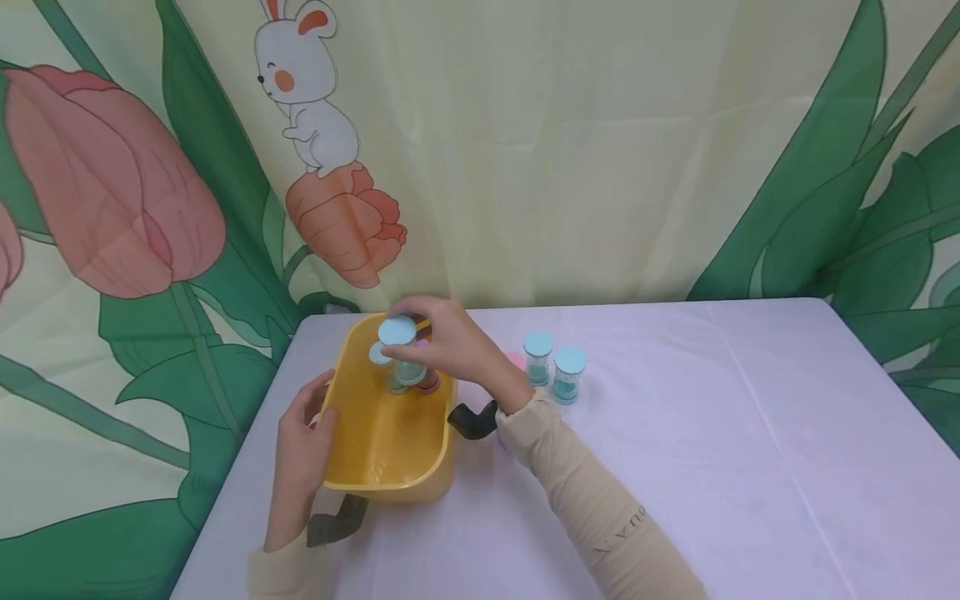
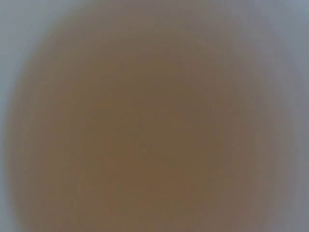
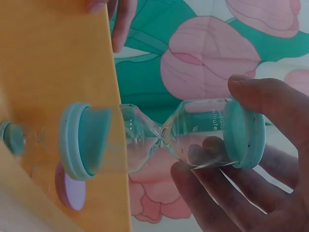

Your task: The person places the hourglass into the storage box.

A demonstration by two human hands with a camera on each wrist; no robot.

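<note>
Looking at a snug bit left of centre in the head view: rounded rim of the yellow tub point(image 1: 393, 446) sitting close to the slanted left edge of the worktop point(image 1: 712, 450), with lots of white cloth running off to the right. Can see the big sand timer point(image 3: 161, 135) above the tub's far end, inside the rim; can't tell whether touching the tub's floor. Gripped near its top cap by thumb and fingers of the right hand point(image 1: 450, 342). Tub's left rim pinched by the left hand point(image 1: 303, 433). Pale aqua caps on the timer, clear glass pinched at the waist, teal sand in the lower bulb, faint printed lettering. Also got a small aqua-capped timer point(image 1: 380, 353) in the tub, plus a matching pair point(image 1: 567, 375) right of centre. Smooth, shiny tub, lightly creased cloth. Only brown blur from the left wrist.
</note>
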